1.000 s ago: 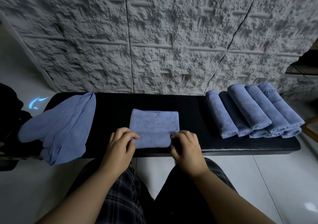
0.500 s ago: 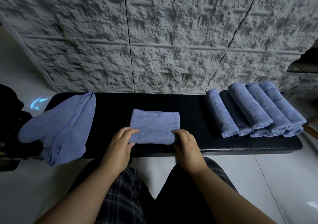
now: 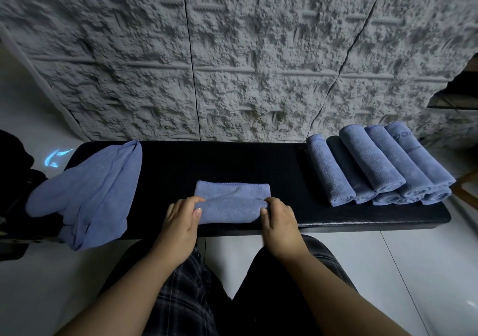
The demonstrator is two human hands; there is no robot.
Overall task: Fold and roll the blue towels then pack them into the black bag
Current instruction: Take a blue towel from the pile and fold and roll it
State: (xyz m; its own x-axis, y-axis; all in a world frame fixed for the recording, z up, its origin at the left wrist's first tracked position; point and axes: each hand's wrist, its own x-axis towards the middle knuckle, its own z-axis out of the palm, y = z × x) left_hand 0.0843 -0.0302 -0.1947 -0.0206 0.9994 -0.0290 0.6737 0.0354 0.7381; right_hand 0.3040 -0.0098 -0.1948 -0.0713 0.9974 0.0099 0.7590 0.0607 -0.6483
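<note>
Folded towel [image 3: 231, 204] at six o'clock on the bench [image 3: 232, 162], half rolled. My left hand [image 3: 181, 219] and right hand [image 3: 280, 219] pinch its ends. Next: roll tight toward twelve, then join the finished rolls [image 3: 375, 165] at three.

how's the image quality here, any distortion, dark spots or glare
Head view: dim overall; wide-angle lens bows the wall panel seams and the black bench, whose surface shows almost no detail. A small bright glare patch sits on the floor at left. The hands, left and right, and the towel are sharp.
</note>
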